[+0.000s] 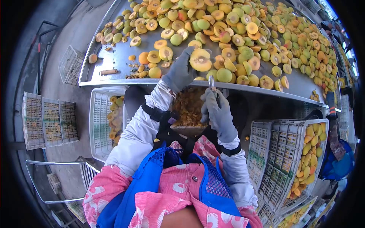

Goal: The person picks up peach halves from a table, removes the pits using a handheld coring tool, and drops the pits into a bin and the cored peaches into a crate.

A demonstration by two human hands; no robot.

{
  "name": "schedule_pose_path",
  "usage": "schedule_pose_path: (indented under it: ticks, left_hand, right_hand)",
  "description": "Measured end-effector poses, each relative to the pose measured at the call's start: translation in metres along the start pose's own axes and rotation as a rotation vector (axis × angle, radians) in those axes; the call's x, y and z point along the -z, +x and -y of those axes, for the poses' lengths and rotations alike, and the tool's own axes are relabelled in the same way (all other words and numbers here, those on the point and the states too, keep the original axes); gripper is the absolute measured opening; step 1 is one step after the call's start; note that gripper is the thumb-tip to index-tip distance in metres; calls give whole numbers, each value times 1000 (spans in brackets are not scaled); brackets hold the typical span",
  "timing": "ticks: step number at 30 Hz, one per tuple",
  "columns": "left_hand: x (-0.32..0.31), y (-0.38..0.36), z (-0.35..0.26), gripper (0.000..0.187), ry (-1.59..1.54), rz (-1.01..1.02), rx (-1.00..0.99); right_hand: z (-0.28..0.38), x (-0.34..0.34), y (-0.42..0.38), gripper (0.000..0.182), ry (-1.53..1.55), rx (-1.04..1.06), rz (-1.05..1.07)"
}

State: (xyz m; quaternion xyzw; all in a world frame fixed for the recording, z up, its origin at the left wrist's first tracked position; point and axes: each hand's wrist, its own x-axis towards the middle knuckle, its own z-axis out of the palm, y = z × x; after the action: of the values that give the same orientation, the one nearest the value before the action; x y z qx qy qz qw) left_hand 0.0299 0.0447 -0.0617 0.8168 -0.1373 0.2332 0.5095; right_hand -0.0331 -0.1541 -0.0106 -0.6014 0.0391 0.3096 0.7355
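Note:
My left hand (179,73), in a grey glove, grips a yellow peach half (200,60) just above the table's near edge. Its cut face with the brown centre is turned up. Closed around the handle of a pitting tool with a curved metal loop (211,80) is my gloved right hand (218,114). The loop points up, a little below the peach half and apart from it. Many cut peaches (243,28) lie on the metal table (123,49) beyond my hands. Under the table edge, between my knees, a container holds brownish-orange scraps (189,108).
A white crate (100,131) with peach pieces stands at my left. Stacked crates (279,163) are on my right, the top one holding yellow halves (307,152). A wooden-handled tool (109,72) lies at the table's left. A metal-framed chair (57,162) stands at lower left. Another person (338,159) sits at far right.

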Motion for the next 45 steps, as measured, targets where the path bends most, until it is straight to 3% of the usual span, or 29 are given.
schedule_pose_path:
  ticks: [2,4,6,8,13,15,19,20,22,24,31,33,37,39,40,43,45]
  left_hand:
    - [-3,-5,-24,45,-16,13,101]
    - [-4,-6,-72,46,-371,20,286]
    - [-7,-11,-78,45,-519,-24,276]
    - [-8,-13,-81,48,-1062,-15,633]
    - [-28,-22,-99,35,-1032,-267,653]
    - [-32,-25,-101,33,-997,-348,652]
    - [-33,-24,-114,30,-811,-480,585]
    - [-32,-21,-120,25,-796,-566,592]
    - [-25,-22,-123,25,-747,-524,591]
    - [-19,-22,-126,26,-696,-487,592]
    - [-9,-22,-130,35,-243,-359,669]
    - [-11,-23,-132,34,-105,-390,581]
    - [-5,-18,-129,27,-136,-292,613]
    - [3,-18,-130,32,-638,-187,757]
    - [1,-15,-129,32,-639,-185,753]
    - [-3,-20,-128,34,-693,-254,684]
    - [1,-19,-123,39,-751,-87,564]
  right_hand:
    - [7,-7,-6,29,-63,46,4]
    - [11,-14,-10,28,-78,29,-26]
    - [7,-16,-12,34,-83,83,-56]
    - [1,-20,-13,33,-90,98,-74]
    - [-1,-24,-22,28,-131,60,-89]
    - [-19,-25,-15,28,-259,358,-145]
    - [-29,-33,-10,27,-414,550,-232]
    - [-32,-35,-9,27,-373,533,-197]
    - [-30,-40,-12,26,-330,519,-166]
    - [-20,-47,-23,25,-59,199,-63]
    - [-6,-54,-37,25,27,101,-41]
    - [15,-51,-49,28,93,-195,65]
    - [19,-58,-52,32,234,-238,87]
    - [17,-64,-54,35,28,-125,25]
    - [21,-61,-52,35,28,-120,24]
    - [25,-45,-54,45,298,-403,314]
    - [25,-41,-54,45,322,-367,382]
